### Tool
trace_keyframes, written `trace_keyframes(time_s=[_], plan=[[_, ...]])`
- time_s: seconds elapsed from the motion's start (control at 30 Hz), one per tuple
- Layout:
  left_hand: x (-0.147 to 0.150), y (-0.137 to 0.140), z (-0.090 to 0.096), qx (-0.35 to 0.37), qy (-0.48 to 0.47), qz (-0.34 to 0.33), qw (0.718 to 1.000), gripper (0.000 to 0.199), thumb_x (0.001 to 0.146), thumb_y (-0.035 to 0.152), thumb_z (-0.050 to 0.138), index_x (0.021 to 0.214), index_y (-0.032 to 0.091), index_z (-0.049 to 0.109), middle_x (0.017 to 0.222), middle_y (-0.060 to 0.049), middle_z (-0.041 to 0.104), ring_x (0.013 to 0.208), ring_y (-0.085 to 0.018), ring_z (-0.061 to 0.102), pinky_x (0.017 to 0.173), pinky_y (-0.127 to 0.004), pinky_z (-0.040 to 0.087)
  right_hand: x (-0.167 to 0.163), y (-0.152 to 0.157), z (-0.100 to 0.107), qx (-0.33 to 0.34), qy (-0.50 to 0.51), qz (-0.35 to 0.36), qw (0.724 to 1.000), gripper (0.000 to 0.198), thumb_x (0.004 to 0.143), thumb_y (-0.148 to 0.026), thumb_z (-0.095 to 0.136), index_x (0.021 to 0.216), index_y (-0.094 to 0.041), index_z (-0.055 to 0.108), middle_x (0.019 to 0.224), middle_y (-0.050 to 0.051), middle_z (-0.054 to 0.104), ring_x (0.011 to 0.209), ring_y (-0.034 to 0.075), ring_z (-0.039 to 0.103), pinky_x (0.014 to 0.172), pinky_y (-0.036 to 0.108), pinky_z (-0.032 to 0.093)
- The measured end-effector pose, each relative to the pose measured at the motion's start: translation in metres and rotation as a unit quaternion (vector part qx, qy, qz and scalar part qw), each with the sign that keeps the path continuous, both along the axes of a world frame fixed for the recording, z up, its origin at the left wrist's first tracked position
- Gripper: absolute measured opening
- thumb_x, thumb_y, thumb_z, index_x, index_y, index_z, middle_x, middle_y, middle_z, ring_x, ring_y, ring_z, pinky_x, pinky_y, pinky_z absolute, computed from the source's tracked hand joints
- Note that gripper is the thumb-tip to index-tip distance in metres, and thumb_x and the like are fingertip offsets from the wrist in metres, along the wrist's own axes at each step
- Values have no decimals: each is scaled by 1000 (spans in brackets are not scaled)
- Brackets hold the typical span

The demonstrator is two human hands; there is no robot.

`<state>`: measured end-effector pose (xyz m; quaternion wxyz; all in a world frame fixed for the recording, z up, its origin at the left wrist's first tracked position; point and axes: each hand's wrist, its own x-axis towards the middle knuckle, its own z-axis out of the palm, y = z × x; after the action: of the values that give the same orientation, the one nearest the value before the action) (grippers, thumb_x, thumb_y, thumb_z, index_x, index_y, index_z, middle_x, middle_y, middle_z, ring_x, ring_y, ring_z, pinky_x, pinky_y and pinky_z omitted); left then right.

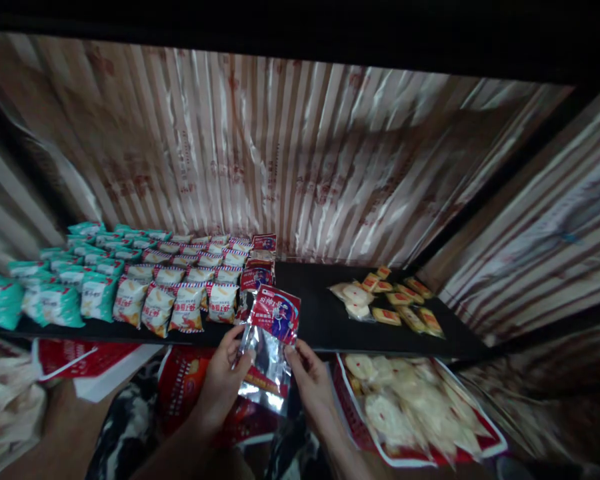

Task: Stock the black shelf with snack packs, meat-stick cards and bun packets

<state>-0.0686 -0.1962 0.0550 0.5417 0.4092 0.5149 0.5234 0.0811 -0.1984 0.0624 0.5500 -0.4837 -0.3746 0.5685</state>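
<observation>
A flat snack pouch (273, 323), red and blue at the top and silvery below, is held upright in front of the black shelf (315, 287). My left hand (225, 367) grips its left edge, thumb on the front. On its right edge, my right hand (307, 373) pinches it between thumb and fingers. Just behind stand similar red pouches (256, 275) in a column. To their left are rows of white and red snack bags (187, 305), then several teal bags (60, 303).
Small yellow packets (387, 315) and round white wrapped crackers (356, 297) lie on the shelf's right part. Below it, an open red box (495, 443) holds many wrapped crackers. Red cartons (180, 380) sit beneath the left part. Striped sheeting (300, 160) lines the back.
</observation>
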Motion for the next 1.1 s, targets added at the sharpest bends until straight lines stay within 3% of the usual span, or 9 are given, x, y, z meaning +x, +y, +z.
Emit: trace_keyframes(time_s=[0.13, 0.2, 0.3, 0.4, 0.5, 0.63, 0.83, 0.97, 1.1], plan=[[4, 23, 2, 117, 179, 35, 976, 54, 79, 31, 52, 130, 17, 41, 124, -14, 54, 111, -23, 55, 93, -41, 47, 10, 42, 7, 29, -20, -16, 999, 41, 62, -53, 72, 84, -19, 68, 76, 3, 70, 67, 19, 60, 63, 29, 46], [6, 32, 7, 199, 308, 43, 929, 49, 80, 24, 50, 129, 20, 44, 140, -13, 39, 130, -26, 36, 104, -48, 36, 14, 68, 10, 45, -35, -11, 998, 40, 61, -52, 72, 84, -19, 68, 75, 4, 70, 64, 18, 59, 60, 28, 45], [13, 46, 11, 283, 446, 32, 848, 45, 79, 15, 48, 124, 20, 51, 149, -10, 25, 139, -29, 14, 109, -54, 25, 18, 109, 12, 69, -83, -7, 994, 36, 63, -50, 69, 80, -18, 67, 66, 2, 67, 54, 15, 54, 52, 25, 41], [21, 63, 9, 288, 503, 10, 815, 45, 78, 12, 47, 123, 17, 52, 148, -12, 26, 140, -30, 12, 108, -53, 26, 21, 151, 12, 89, -177, -21, 980, 33, 66, -45, 65, 82, -17, 68, 57, -1, 63, 48, 12, 49, 47, 23, 36], [28, 80, 4, 270, 522, -2, 809, 48, 78, 12, 47, 126, 14, 48, 148, -16, 27, 139, -31, 16, 108, -53, 27, 20, 186, 11, 112, -233, -34, 965, 31, 66, -40, 64, 88, -18, 68, 58, -2, 63, 51, 13, 52, 50, 24, 38], [32, 101, 0, 248, 518, -1, 819, 51, 77, 11, 47, 128, 15, 46, 148, -16, 27, 139, -31, 17, 107, -54, 28, 12, 214, 12, 111, -194, -19, 975, 28, 64, -40, 65, 83, -19, 68, 59, -2, 63, 53, 14, 53, 51, 24, 40], [31, 122, -2, 236, 509, 3, 828, 52, 77, 12, 46, 130, 8, 43, 147, -20, 27, 139, -32, 16, 108, -52, 28, 5, 227, 8, 101, -125, 33, 986, 28, 63, -40, 66, 79, -16, 65, 62, -2, 63, 53, 12, 53, 53, 23, 41], [32, 130, -4, 216, 524, -11, 824, 53, 77, 14, 47, 130, 8, 43, 147, -19, 29, 138, -31, 17, 110, -50, 26, 4, 233, 4, 76, -189, 33, 979, 25, 70, -35, 61, 85, -16, 63, 63, -1, 63, 53, 12, 56, 51, 24, 45], [33, 135, -5, 194, 538, -19, 820, 56, 76, 14, 46, 131, 5, 41, 142, -19, 36, 137, -31, 22, 111, -48, 25, -1, 241, 7, 40, -264, 41, 963, 31, 75, -26, 57, 105, -16, 58, 67, 0, 64, 52, 14, 59, 51, 25, 50]])
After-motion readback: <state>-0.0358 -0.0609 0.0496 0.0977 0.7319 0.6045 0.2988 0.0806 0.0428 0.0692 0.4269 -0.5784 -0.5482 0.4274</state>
